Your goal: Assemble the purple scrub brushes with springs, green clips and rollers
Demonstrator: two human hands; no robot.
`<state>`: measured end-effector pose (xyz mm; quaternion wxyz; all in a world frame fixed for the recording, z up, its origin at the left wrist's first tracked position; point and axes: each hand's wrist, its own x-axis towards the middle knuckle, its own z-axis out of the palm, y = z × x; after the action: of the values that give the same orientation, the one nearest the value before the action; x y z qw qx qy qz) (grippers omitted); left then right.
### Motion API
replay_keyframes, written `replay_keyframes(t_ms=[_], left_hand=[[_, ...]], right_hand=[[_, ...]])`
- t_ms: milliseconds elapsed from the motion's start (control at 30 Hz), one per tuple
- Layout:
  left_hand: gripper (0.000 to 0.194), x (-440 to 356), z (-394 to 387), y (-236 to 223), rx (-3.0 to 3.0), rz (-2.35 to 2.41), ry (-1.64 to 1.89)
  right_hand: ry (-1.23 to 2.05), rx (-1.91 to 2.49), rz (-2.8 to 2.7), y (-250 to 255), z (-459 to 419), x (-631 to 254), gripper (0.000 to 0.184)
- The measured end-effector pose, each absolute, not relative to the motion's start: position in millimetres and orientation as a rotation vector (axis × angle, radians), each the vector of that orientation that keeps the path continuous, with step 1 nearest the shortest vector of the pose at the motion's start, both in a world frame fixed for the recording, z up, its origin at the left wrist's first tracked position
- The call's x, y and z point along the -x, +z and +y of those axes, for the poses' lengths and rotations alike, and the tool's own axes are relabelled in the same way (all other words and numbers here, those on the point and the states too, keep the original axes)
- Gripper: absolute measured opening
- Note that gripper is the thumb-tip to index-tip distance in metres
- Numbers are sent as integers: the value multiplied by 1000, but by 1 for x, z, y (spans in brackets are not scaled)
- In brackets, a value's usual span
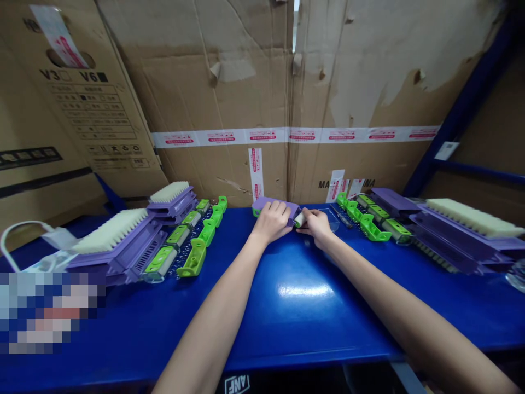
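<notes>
Near the back of the blue table, my left hand (271, 223) is closed over a purple plastic housing (283, 204) with a green edge showing at its left end. Beside its right end, my right hand (318, 224) pinches a small white-and-green part (301, 218), which is close to the housing; whether the two touch I cannot tell. A shallow clear plastic tray (331, 218) lies just behind my right hand. To the right of it are bright green brackets (371, 229) and green-topped clear boxes (381, 212).
Purple brush heads with cream bristles stand stacked on the left (112, 230) and right (471, 216). Left of centre lie more green brackets (194, 257) and green-topped boxes (163, 260). A white charger with a cable (57, 238) sits far left. Cardboard (221, 98) walls the back.
</notes>
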<state>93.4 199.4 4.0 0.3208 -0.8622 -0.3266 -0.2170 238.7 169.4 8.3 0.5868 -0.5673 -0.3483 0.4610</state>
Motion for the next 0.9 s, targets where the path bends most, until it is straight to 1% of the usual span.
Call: replay_keyframes(t_ms=[167, 367, 500, 667, 900], left_hand=[[30, -94, 200, 5, 2284, -845, -583], [26, -95, 200, 4, 2265, -785, -552], [29, -95, 200, 4, 2263, -763, -541], [35, -94, 202, 4, 2290, -771, -544], [39, -84, 204, 8, 2358, -783, -568]], right_hand=[[1138, 1280, -733, 8, 171, -236, 13], [1116, 1284, -689, 10, 169, -232, 14], [1092, 1294, -768, 10, 167, -231, 12], [1014, 1311, -902, 10, 166, -229, 28], [1039, 1240, -919, 7, 167, -229, 34]])
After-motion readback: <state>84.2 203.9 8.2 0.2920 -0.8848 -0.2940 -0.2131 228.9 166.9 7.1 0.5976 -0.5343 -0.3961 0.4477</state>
